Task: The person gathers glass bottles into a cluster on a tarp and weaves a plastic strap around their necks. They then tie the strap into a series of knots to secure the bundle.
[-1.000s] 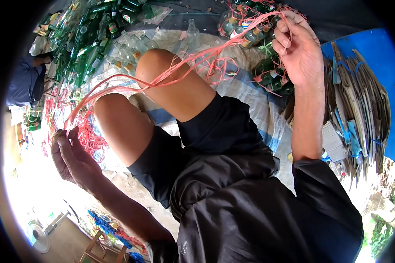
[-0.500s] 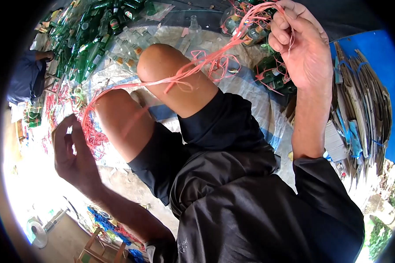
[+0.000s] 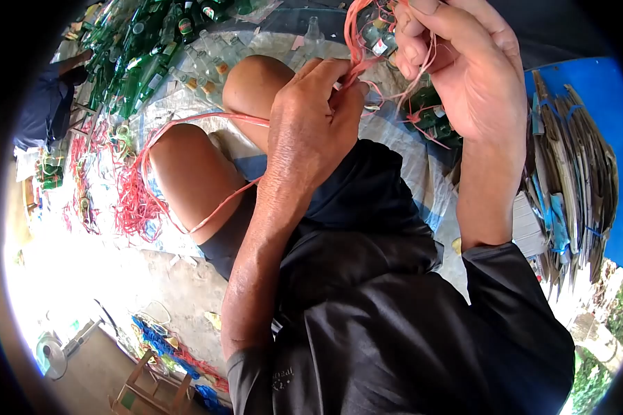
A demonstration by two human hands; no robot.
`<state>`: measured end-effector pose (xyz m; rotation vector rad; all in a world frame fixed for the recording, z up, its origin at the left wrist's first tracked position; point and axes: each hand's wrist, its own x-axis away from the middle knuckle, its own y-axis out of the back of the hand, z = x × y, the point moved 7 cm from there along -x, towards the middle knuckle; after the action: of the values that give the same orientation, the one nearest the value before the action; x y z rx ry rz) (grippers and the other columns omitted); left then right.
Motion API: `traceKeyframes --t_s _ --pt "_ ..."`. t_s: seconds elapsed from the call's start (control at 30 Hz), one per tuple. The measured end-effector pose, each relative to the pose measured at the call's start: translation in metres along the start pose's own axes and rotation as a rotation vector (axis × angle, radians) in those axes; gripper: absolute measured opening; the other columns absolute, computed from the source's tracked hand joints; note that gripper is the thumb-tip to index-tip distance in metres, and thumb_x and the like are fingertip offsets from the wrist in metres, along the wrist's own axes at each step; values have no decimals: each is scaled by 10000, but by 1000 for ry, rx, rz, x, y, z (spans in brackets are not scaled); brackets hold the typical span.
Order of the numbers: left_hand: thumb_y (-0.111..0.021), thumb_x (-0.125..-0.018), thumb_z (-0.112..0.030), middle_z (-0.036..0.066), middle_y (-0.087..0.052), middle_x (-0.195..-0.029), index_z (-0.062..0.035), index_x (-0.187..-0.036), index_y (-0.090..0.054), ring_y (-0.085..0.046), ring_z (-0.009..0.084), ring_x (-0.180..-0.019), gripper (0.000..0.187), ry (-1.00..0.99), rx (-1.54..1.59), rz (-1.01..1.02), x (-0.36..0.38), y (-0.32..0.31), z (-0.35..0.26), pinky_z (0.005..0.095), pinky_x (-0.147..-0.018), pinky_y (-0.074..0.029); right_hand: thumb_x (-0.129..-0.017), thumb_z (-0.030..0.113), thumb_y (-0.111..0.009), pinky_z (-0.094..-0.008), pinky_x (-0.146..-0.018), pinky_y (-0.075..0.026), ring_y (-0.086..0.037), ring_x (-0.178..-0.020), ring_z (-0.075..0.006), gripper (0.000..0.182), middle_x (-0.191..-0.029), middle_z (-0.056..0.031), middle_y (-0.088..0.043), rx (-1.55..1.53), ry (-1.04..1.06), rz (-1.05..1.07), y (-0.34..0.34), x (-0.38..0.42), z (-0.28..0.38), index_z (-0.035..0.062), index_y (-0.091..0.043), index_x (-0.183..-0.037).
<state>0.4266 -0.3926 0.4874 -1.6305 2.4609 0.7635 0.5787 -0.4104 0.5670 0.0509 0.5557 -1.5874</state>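
My left hand (image 3: 304, 121) is closed around a bundle of pink plastic twine (image 3: 239, 117) in front of my knees. One strand loops out from it to the left over my knee and comes back under my wrist. Higher up on the right, my right hand (image 3: 464, 69) is raised with its fingers curled together, pinching the upper end of the same twine. Thin loose strands hang down below its fingers. The twine's very top runs out at the upper edge of the view.
Green glass bottles (image 3: 135, 76) are heaped at the upper left, with clear bottles (image 3: 211, 62) beside them. Tangled pink twine (image 3: 138, 200) lies left of my knee. Stacked flattened cardboard (image 3: 567, 173) stands at right. Another person (image 3: 41, 114) is at the far left. A wooden stool (image 3: 149, 387) sits lower left.
My left hand has moved right and up from the far left and has closed on the twine near my right hand. The twine, stretched across my knees before, now hangs in a loop.
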Motion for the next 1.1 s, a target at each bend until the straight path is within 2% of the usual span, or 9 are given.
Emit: traceKeyframes --t_s 0.13,0.23,0.33,0.43,0.63,0.73,0.83,0.87,1.1 --pt "-690 -965 -83 39 -600 -692 62 -968 -670 -551 107 -640 147 153 190 70 5 5 2 288 -581 -446 -1037 54 -601 -241 -561 -505 -617 -636 -105 136 -799 -55 -667 207 -12 -68 12 -2 -8 -28 -693 -1095" --pt "-661 -994 -84 -10 -521 -654 52 -932 -652 -472 48 -642 150 175 263 75 8 10 -3 247 -555 -394 -1044 66 -603 -228 -586 -502 -623 -663 -94 136 -814 -45 -673 303 -60 -108 14 -3 -20 -24 -693 -1090" --pt "-692 -1020 -132 -38 -605 -789 39 -1077 -716 -485 20 -693 182 193 210 135 11 14 3 209 -595 -382 -1045 70 -597 -242 -640 -519 -646 -727 -102 136 -848 -40 -684 303 -186 -91 18 -1 -34 -20 -691 -1084" --pt "-649 -1030 -100 -41 -541 -701 33 -962 -656 -468 30 -650 150 186 347 163 10 13 -4 231 -550 -383 -1042 76 -603 -266 -679 -540 -662 -758 -118 139 -870 -38 -690 222 -287 -31 19 1 -44 -14 -681 -1114" --pt "-652 -1051 -121 -50 -601 -776 25 -1024 -670 -528 26 -694 149 268 480 120 16 15 -1 204 -615 -445 -1042 109 -595 -254 -707 -487 -614 -795 -107 209 -898 -28 -657 252 -231 145 34 8 -77 -1 -696 -1188" --pt "-640 -1049 -94 -18 -652 -811 33 -1040 -657 -591 37 -754 129 267 466 159 13 18 -8 204 -659 -482 -1038 143 -626 -245 -747 -518 -669 -862 -92 206 -915 -17 -691 221 -352 233 38 14 -86 17 -711 -1177" --pt "-624 -1048 -65 18 -689 -851 42 -1057 -644 -636 62 -813 110 176 385 181 14 23 0 230 -692 -524 -1034 146 -646 -229 -618 -547 -719 -747 -92 223 -884 -23 -735 250 -337 404 27 19 -95 34 -724 -1211" --pt "-619 -1045 -54 28 -691 -859 46 -1058 -640 -649 73 -818 103 178 442 141 13 22 1 239 -702 -536 -1035 155 -652 -224 -586 -526 -694 -678 -82 210 -856 -13 -731 194 -491 362 30 29 -98 30 -726 -1187" --pt "-611 -1014 -5 77 -703 -898 61 -1075 -635 -698 114 -798 93 145 412 63 13 19 5 271 -733 -581 -1023 178 -676 -205 -563 -483 -673 -668 -65 182 -843 -8 -728 80 -504 400 23 39 -105 39 -742 -1121"
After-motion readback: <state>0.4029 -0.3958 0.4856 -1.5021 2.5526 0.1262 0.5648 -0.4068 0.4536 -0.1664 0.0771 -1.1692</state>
